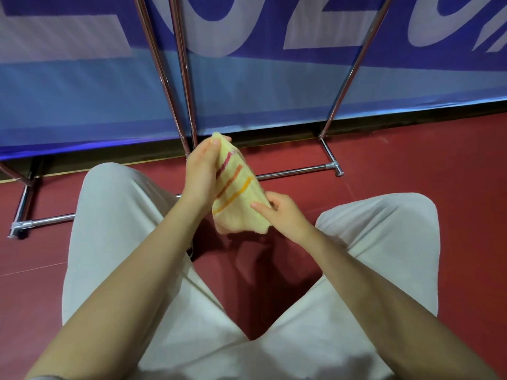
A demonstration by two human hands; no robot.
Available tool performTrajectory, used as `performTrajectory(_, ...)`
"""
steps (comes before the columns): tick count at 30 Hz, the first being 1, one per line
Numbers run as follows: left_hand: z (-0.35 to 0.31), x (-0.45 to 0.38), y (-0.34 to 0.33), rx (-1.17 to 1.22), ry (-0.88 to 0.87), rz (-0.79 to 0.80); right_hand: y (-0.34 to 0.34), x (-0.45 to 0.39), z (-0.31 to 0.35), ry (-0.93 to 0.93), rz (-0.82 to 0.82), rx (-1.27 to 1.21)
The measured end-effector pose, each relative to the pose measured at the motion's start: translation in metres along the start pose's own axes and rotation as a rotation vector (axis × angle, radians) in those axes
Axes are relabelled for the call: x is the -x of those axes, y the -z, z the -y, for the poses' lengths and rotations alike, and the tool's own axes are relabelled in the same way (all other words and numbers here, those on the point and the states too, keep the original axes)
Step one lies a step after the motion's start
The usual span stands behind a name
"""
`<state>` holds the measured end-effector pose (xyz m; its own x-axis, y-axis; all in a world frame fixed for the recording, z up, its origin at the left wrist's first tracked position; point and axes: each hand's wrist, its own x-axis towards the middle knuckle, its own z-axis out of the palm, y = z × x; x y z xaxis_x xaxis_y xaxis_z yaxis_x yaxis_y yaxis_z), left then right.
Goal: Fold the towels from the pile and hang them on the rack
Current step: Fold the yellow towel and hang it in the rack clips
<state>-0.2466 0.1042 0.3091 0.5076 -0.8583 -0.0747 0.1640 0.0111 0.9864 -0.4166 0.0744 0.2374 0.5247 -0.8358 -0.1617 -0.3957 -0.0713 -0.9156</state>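
Observation:
A small yellow towel [238,200] with red, orange and amber stripes is held folded in the air between my knees. My left hand [201,171] grips its upper left edge, thumb tip at the top corner. My right hand [279,211] pinches the towel's lower right edge, index finger lying across the cloth. The chrome rack [297,172] stands just beyond the towel, its upright tubes rising to the top of the view and its foot bars on the floor. No pile of towels is in view.
My legs in light trousers [115,215] spread left and right over a red floor [425,165]. A blue and white banner [260,86] runs behind the rack. The rack's left foot bar [41,222] lies near my left knee.

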Motion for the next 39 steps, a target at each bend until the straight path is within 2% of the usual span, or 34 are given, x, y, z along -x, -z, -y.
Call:
performTrajectory(5,-0.01,-0.017,0.022,0.157,0.04,-0.136,-0.001,0.005,-0.024,-0.103,0.037,0.076)
performTrajectory(8,-0.013,-0.026,0.036,0.225,0.063,-0.202,0.002,0.008,-0.028,-0.103,0.044,0.13)
performTrajectory(14,-0.014,-0.028,0.043,0.078,0.038,-0.273,0.004,0.008,-0.03,-0.104,-0.042,0.281)
performTrajectory(22,-0.012,-0.021,0.046,-0.051,-0.085,-0.237,0.011,-0.005,-0.035,-0.058,-0.13,0.492)
performTrajectory(31,-0.004,-0.021,0.044,-0.111,-0.172,-0.131,0.017,-0.008,-0.04,-0.165,-0.276,0.44)
performTrajectory(36,0.001,-0.023,0.041,-0.229,-0.252,-0.07,0.024,-0.013,-0.047,-0.211,-0.249,0.553)
performTrajectory(39,0.008,-0.028,0.043,-0.296,-0.256,-0.097,0.029,-0.015,-0.051,-0.225,-0.249,0.667)
